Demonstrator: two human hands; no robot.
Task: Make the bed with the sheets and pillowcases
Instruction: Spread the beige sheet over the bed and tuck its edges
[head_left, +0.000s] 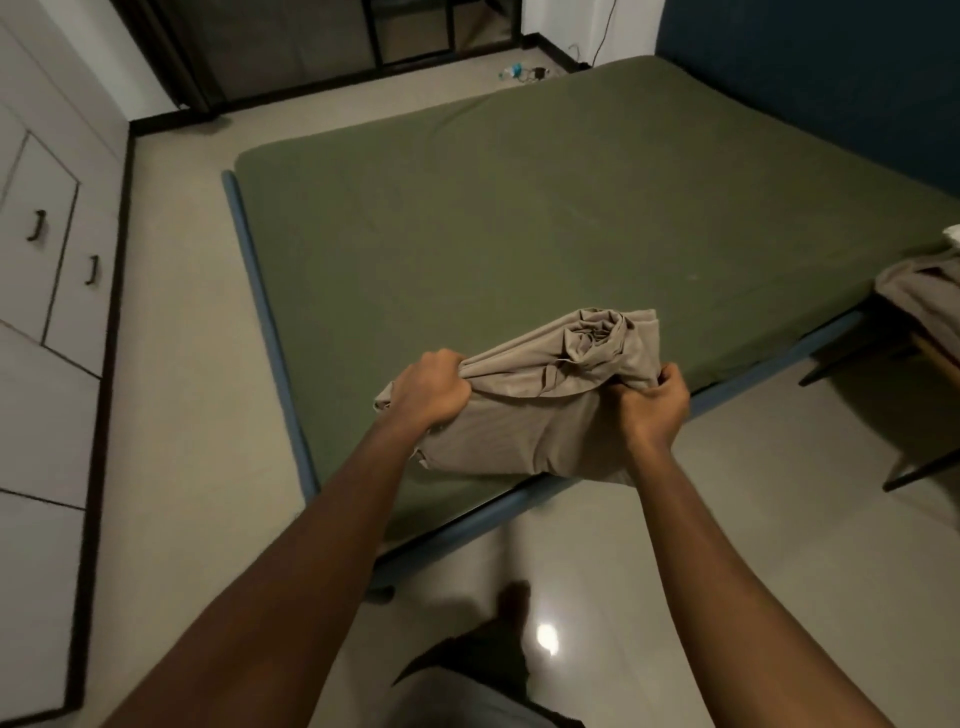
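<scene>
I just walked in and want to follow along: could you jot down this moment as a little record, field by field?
Activity: bed-making, sheet not yet spread
Left hand: grips one end of the bunched beige sheet
Right hand: grips the other end
Sheet position: over the near corner of the mattress
Mattress: green, lying on a blue bed frame
Nearby: more beige cloth at the right edge; white cabinets on the left

bed (519, 208): green-covered mattress, blue frame | over near corner: bunched taupe sheet (545, 410)
</scene>
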